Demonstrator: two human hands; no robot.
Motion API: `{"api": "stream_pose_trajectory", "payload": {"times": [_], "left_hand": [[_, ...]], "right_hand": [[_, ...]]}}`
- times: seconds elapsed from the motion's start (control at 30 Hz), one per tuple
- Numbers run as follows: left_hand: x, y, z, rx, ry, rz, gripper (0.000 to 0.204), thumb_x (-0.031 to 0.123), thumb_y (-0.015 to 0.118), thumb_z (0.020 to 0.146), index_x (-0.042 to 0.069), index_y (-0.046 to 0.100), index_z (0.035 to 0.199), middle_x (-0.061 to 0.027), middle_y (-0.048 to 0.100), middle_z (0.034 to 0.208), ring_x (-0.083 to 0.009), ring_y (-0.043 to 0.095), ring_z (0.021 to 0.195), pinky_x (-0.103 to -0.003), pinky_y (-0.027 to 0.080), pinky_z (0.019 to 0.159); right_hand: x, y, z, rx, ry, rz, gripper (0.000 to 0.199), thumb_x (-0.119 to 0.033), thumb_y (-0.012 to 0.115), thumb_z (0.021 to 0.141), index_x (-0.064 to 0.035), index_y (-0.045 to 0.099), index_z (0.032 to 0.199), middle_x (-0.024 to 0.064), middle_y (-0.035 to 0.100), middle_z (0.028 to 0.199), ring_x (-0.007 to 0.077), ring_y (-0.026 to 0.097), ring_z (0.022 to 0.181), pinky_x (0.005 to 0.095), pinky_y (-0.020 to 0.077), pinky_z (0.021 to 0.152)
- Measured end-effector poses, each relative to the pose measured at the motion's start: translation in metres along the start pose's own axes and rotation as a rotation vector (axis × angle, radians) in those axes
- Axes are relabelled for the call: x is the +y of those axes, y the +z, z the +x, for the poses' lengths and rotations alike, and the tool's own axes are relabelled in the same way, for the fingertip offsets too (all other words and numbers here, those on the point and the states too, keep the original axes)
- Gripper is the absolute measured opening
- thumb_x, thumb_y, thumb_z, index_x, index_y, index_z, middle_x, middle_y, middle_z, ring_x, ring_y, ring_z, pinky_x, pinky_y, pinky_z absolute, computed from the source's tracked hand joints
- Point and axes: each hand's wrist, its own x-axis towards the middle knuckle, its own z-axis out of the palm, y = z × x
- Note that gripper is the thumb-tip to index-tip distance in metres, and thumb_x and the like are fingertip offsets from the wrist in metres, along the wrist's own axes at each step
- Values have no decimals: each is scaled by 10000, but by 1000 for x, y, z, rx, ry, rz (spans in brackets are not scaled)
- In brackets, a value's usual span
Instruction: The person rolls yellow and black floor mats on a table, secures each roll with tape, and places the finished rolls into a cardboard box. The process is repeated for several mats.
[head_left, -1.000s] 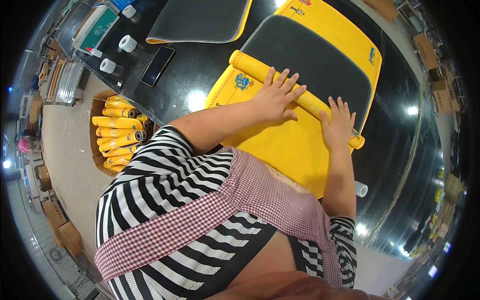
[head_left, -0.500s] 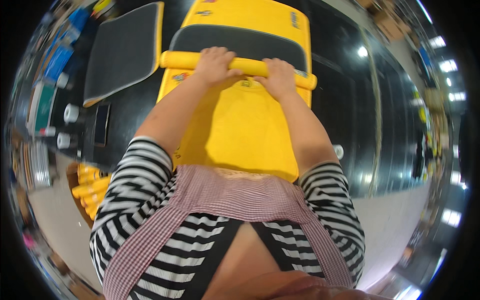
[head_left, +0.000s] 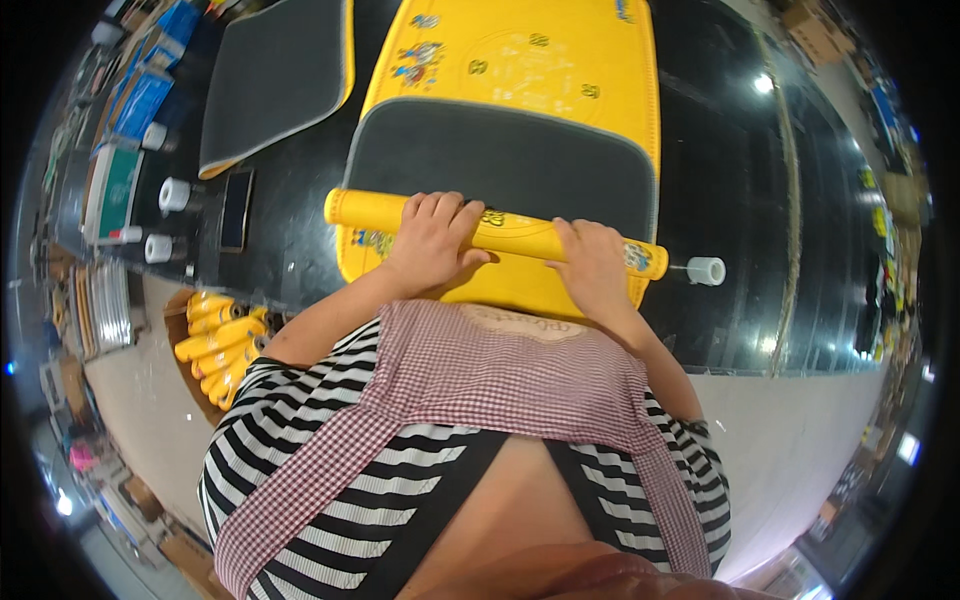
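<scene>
A yellow printed mat lies partly rolled into a tube, the mat roll [head_left: 520, 232], across the dark table close to my body. My left hand [head_left: 435, 238] presses over the roll left of its middle, fingers curled on top and thumb on the near side. Toward the right end, my right hand [head_left: 597, 265] grips the same roll in a similar way. Yellow mat surface shows between the roll and my apron. Beyond the roll is a dark grey mat backing [head_left: 500, 150], and past it a flat yellow mat [head_left: 520, 60] with small printed figures.
Another mat, grey side up [head_left: 280, 80], lies at the far left. A dark phone [head_left: 236, 210] and white rolls [head_left: 174, 195] sit on the left of the table. One more white roll [head_left: 706, 271] is at the right. A box of rolled yellow mats [head_left: 225, 345] stands below left.
Both hands have brought the roll nearer to my body, and my elbows are more bent. More grey backing now shows beyond the roll. The whole view has shifted slightly.
</scene>
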Motion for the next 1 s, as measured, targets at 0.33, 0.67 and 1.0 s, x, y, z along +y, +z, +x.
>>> {"api": "stream_pose_trajectory", "payload": {"times": [0.33, 0.67, 1.0], "left_hand": [[-72, -45, -61, 79, -799, -298, 365, 281, 660, 1009, 73, 662, 1309, -169, 540, 1461, -316, 577, 1284, -403, 488, 1073], [-66, -27, -78, 220, -776, -293, 316, 161, 686, 974, 85, 666, 1280, -166, 512, 1468, -328, 560, 1305, -421, 471, 1092], [5, 9, 59, -205, -56, 139, 800, 597, 695, 875, 220, 484, 1549, -158, 335, 1667, -389, 253, 1556, -701, 146, 1209]], "right_hand": [[49, 4, -81, 256, 742, 363, 407, -139, 624, 1010, -68, 625, 1411, 191, 491, 1547, 356, 509, 1408, 433, 413, 1182], [49, 2, -87, 226, 753, 522, 439, -148, 655, 998, -69, 621, 1429, 185, 438, 1597, 346, 467, 1450, 399, 409, 1185], [120, 7, 7, 344, 540, 139, 529, -287, 689, 982, -84, 580, 1458, 245, 424, 1587, 413, 396, 1477, 461, 328, 1220]]}}
